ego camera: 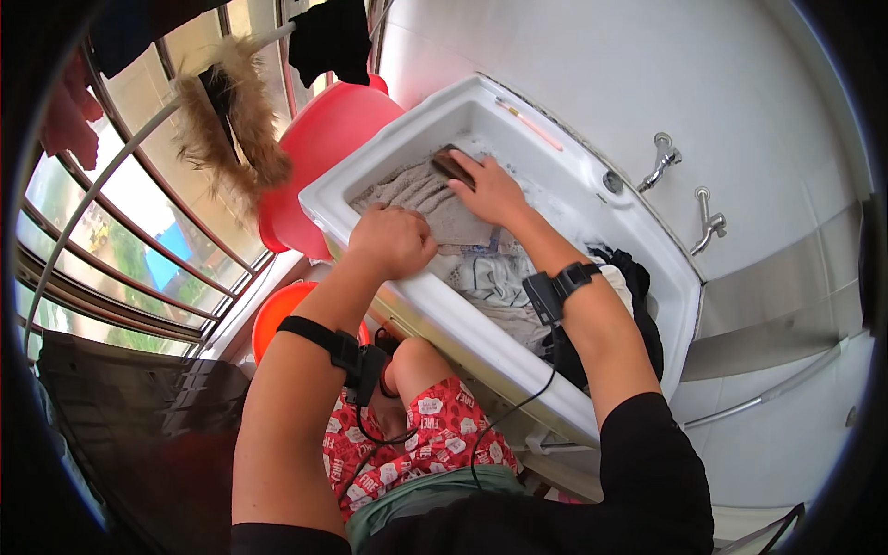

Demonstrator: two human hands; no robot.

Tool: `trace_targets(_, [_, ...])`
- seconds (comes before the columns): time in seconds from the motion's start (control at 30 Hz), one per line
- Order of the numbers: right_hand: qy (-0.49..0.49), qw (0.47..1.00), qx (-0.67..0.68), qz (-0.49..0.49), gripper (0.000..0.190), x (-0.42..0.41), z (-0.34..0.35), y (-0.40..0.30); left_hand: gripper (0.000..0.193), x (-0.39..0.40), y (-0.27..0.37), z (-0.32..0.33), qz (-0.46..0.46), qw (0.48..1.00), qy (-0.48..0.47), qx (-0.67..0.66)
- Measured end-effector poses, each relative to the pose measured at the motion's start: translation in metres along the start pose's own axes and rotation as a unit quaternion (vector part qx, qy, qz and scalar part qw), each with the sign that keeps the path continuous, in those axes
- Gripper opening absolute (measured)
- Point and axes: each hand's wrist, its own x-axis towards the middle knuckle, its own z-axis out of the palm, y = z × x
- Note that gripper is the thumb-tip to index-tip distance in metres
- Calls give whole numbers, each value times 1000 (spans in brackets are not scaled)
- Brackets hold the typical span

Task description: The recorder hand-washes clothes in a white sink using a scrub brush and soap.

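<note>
In the white laundry sink [555,163], a wet greyish-beige cloth [444,214] lies in folds with suds around it. My right hand [489,187] grips a dark brown scrubbing brush [452,166] at the far end of that cloth. At the near left rim, my left hand [393,239] is closed over the cloth's near edge; its fingertips are partly hidden. White striped fabric [491,279] lies below the beige cloth, and black clothing [649,333] fills the right end of the sink.
Two metal taps [662,164] [709,223] stick out from the tiled wall. A toothbrush [531,125] rests on the back ledge. A pink-red basin [333,139] and an orange bucket [281,312] stand left of the sink. A fur trim [257,139] hangs from a rail by the barred window.
</note>
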Motion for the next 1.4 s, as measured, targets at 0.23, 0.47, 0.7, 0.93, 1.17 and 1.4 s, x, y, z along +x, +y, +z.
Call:
trace_targets(0.23, [-73, 993, -58, 68, 60, 16, 23, 23, 29, 0, 6, 1, -27, 1000, 14, 1])
trace_targets(0.47, [-146, 970, -106, 162, 54, -15, -7, 26, 34, 1, 6, 4, -107, 993, 40, 10])
trace_targets(0.7, [-269, 951, -118, 98, 56, -77, -36, 24, 46, 4, 6, 5, -152, 986, 60, 34])
trace_targets(0.93, [-209, 975, -18, 81, 61, -75, -65, -12, 34, -1, 4, -9, 49, 997, -19, -57])
trace_targets(1.17, [-76, 994, -2, 80, 59, -34, 13, 14, 36, -4, 5, -7, 45, 998, -32, -18])
trace_targets(1.4, [-103, 975, -12, 198, 63, -4, 25, 86, 35, 1, 6, -5, 12, 999, -22, -20])
